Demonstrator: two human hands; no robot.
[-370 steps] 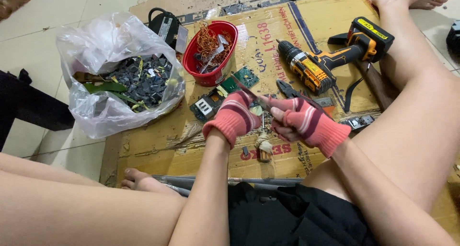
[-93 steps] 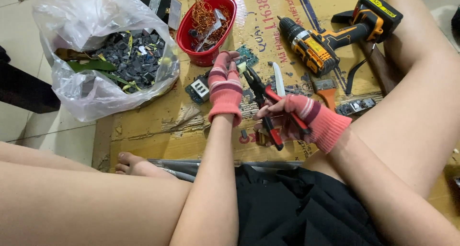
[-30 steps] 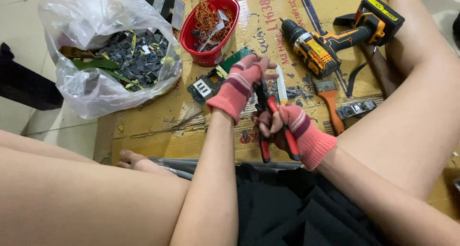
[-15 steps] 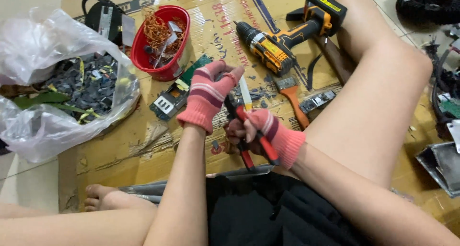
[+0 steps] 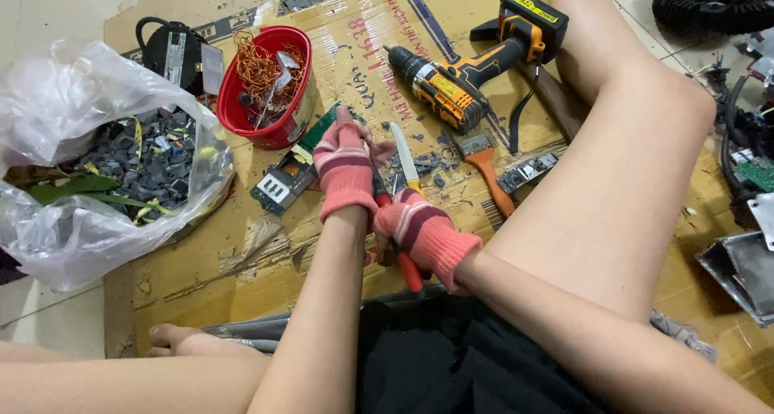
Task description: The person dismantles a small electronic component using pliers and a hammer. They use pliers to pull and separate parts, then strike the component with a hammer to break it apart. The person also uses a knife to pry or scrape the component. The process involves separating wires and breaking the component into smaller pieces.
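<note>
While right hand (image 5: 419,230) grips pliers (image 5: 409,270), left hand (image 5: 345,172) adjacent

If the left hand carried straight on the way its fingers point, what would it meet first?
Probably the red bowl of copper wire: the left hand points up and slightly left, with a green circuit board lying just before it. Depth is unclear.

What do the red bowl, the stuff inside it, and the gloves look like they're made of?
The red bowl looks like glossy moulded plastic: smooth, with shiny highlights on its rim. The tangle inside appears to be bare copper wire: thin orange-brown metallic strands. The gloves on the left hand and right hand look like knitted yarn: ribbed, matte, striped pink.
</note>
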